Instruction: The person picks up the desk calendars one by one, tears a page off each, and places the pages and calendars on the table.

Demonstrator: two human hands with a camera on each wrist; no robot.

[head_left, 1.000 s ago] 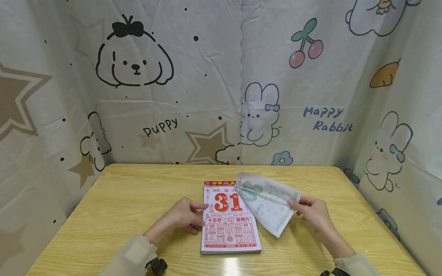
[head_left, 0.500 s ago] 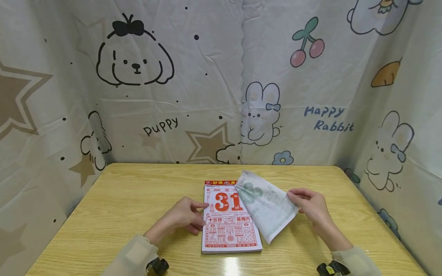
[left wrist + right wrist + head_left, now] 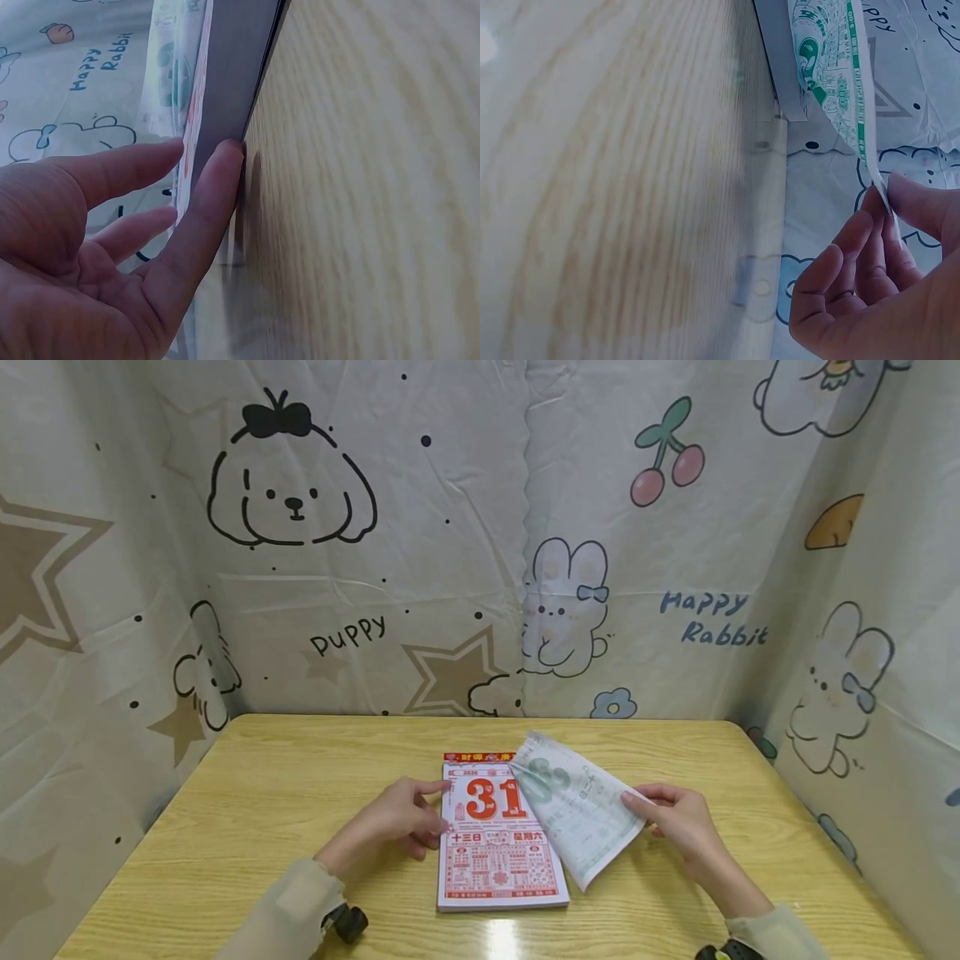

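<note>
A thick tear-off calendar (image 3: 498,860) with a red header and a large red 31 lies on the table. A thin sheet (image 3: 577,810) with green print slants up and right from its upper right part; whether it is still attached cannot be told. My right hand (image 3: 678,818) pinches the sheet's outer right edge between thumb and fingers, and the right wrist view shows this pinch on the green-printed sheet (image 3: 840,82). Against the calendar's left edge rests my left hand (image 3: 401,818). In the left wrist view, one fairly straight finger (image 3: 217,180) presses the side of the pad (image 3: 232,67).
The light wood table (image 3: 300,785) extends on both sides of the calendar. A cloth curtain (image 3: 465,568) printed with puppies, rabbits and stars hangs behind and at both sides. Dark wrist cameras (image 3: 345,922) sit on both wrists.
The sheet's outer end has swung down and flattened, showing more green print, with my right hand pinching it. My left hand has slid slightly up along the calendar's left edge.
</note>
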